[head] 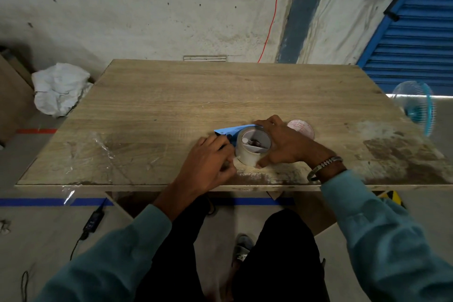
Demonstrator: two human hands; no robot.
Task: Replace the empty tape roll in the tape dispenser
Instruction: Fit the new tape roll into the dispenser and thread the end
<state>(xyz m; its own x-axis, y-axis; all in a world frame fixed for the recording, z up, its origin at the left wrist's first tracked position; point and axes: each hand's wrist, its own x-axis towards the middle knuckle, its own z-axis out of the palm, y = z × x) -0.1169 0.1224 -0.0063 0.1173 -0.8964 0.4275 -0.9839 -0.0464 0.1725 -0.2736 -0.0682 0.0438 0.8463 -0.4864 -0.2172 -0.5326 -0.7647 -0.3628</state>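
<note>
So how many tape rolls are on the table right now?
2. One tape roll sits on the blue dispenser between both hands; the other roll lies behind the right hand, partly hidden.

Dim, flat light, brighter at the right edge; wide-angle bending toward the borders, slightly soft.

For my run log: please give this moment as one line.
left hand: on blue dispenser | right hand: on tape roll | empty core: aside on table
</note>
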